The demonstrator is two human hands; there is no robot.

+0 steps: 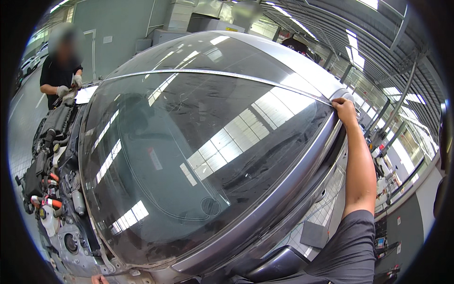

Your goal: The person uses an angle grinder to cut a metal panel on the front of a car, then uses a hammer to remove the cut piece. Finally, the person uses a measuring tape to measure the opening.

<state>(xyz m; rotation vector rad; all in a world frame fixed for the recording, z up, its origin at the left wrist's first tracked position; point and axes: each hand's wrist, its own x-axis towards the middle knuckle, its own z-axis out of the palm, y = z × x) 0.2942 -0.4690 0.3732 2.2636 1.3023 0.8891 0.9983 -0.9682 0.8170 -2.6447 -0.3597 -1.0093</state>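
Observation:
My right arm reaches up along the car's right-hand side. With the fingers of my right hand [345,111] I pinch the end of a long measuring tape [227,74] at the roof edge. From there the tape stretches over the dusty windshield [170,128] to its far left edge. Of my left hand [98,280], only a few fingertips show at the bottom, beside the corner of the engine bay; what they do is hidden. A silver-grey roof pillar [279,177] curves along the glass below the tape.
An exposed engine bay [52,146] with hoses and a white reservoir [48,220] fills the left. Beyond it stands a person [61,75] in gloves, hands at a white sheet [86,94]. A side mirror [279,265] juts out near me; a dark block [314,235] lies on the floor.

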